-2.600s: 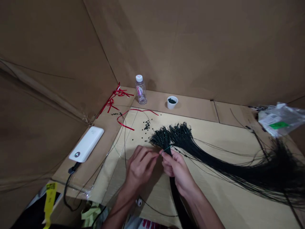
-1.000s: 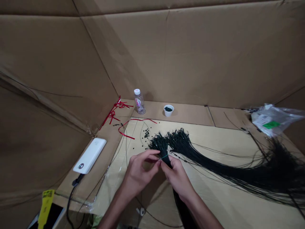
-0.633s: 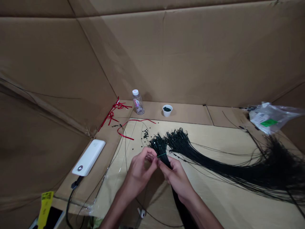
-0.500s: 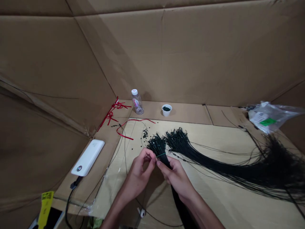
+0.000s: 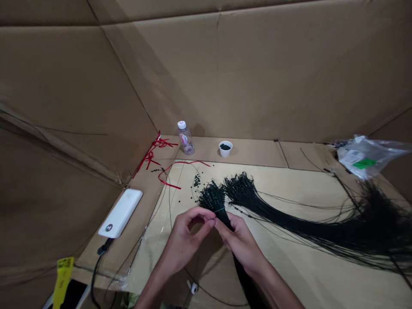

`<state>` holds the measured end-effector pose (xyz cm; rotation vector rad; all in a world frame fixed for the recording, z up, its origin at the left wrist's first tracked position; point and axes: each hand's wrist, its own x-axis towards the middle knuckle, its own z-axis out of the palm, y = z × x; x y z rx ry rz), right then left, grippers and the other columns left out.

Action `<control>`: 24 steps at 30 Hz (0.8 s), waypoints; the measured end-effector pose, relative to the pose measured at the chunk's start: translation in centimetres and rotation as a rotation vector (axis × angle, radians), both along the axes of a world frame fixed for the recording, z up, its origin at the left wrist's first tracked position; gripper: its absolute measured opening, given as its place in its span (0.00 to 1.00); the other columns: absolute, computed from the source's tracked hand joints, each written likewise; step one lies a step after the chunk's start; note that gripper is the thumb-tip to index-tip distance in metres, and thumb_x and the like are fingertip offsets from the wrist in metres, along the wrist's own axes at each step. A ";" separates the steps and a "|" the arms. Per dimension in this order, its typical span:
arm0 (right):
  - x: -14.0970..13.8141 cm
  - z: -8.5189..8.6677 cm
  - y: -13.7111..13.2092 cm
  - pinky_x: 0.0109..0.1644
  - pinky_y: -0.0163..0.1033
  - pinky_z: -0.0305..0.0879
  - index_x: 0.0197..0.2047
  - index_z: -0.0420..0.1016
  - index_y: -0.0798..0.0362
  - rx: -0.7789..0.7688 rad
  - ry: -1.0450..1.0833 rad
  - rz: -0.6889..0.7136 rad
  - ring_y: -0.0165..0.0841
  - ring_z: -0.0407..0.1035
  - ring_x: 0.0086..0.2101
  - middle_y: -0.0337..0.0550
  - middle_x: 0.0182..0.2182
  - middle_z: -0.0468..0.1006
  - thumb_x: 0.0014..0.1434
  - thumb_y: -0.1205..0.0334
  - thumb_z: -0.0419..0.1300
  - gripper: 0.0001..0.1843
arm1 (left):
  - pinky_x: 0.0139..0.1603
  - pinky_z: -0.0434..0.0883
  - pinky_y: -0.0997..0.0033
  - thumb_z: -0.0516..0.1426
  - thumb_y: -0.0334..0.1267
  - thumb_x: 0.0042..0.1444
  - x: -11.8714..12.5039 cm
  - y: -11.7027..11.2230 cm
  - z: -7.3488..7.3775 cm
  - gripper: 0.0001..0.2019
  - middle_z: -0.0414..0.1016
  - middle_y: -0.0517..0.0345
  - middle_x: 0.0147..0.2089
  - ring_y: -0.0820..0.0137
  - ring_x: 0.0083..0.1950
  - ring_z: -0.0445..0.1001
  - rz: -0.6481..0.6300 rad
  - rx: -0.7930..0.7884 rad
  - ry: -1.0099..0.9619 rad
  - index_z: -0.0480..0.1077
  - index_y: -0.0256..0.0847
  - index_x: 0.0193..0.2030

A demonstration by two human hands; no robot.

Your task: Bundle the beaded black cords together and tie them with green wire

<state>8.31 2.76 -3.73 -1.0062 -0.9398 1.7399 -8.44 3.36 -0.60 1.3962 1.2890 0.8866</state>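
My right hand [image 5: 240, 242] is closed around a bundle of thin black cords [image 5: 215, 202] whose beaded ends fan out just beyond my fingers. A thin green tie [image 5: 220, 210] circles the bundle at the grip. My left hand [image 5: 186, 238] meets it from the left, thumb and fingers pinched at the tie. A second, larger bundle of black cords [image 5: 244, 193] lies to the right on the pale board [image 5: 309, 266], its tails spreading far right.
Loose black beads [image 5: 197, 180] lie scattered beyond the bundles. A small white cup of beads [image 5: 225, 148] and a plastic bottle [image 5: 186, 137] stand at the back. Red ties [image 5: 154, 148] and a white power bank [image 5: 120, 207] lie left. A plastic bag [image 5: 367, 156] sits far right. Cardboard walls surround everything.
The view tilted upward from the first frame. My left fingers shifted around the green tie, opening slightly and then pinching in again. My right hand kept its hold on the bundle.
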 end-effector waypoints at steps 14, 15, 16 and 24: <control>-0.5 -0.6 -0.5 0.62 0.46 0.67 0.59 0.80 0.53 0.130 -0.154 -0.129 0.46 0.75 0.53 0.50 0.52 0.84 0.73 0.42 0.60 0.24 | 0.50 0.84 0.63 0.73 0.44 0.50 2.4 -0.8 -1.6 0.13 0.89 0.52 0.40 0.60 0.43 0.87 0.353 -0.122 -0.202 0.85 0.41 0.39; -0.6 -0.6 -0.5 0.62 0.45 0.68 0.58 0.80 0.53 0.124 -0.162 -0.135 0.46 0.75 0.53 0.50 0.51 0.84 0.73 0.42 0.60 0.24 | 0.50 0.84 0.63 0.74 0.45 0.49 2.5 -0.8 -1.6 0.13 0.89 0.51 0.40 0.60 0.43 0.87 0.361 -0.133 -0.210 0.85 0.41 0.39; -0.6 -0.7 -0.5 0.60 0.45 0.68 0.58 0.80 0.53 0.120 -0.170 -0.144 0.46 0.76 0.52 0.50 0.51 0.84 0.73 0.42 0.61 0.24 | 0.51 0.83 0.62 0.74 0.45 0.49 2.5 -0.8 -1.6 0.14 0.89 0.51 0.40 0.59 0.43 0.87 0.365 -0.144 -0.213 0.85 0.41 0.39; -0.5 -1.0 -0.5 0.51 0.43 0.70 0.54 0.81 0.53 0.118 -0.184 -0.153 0.44 0.76 0.44 0.49 0.45 0.85 0.71 0.39 0.62 0.25 | 0.56 0.79 0.58 0.76 0.51 0.47 1.9 -0.4 -0.9 0.21 0.89 0.46 0.46 0.56 0.49 0.85 0.279 -0.304 -0.222 0.86 0.39 0.42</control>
